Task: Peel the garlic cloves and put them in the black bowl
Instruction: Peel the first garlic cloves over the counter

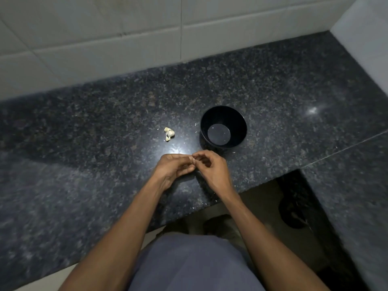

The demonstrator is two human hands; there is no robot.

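Two hands meet above the speckled dark granite counter (105,127): left hand (172,168) and right hand (212,166) pinch one small, mostly hidden garlic clove (194,158). Its light papery skin probably tears best from the tip. Pale unpeeled cloves (169,133) lie near the round black bowl (237,122), which holds no cloves.

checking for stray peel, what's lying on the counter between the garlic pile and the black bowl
In the head view, mostly bare counter: between the garlic pile and the black bowl lie only tiny pale flecks, one close to the bowl's left side.
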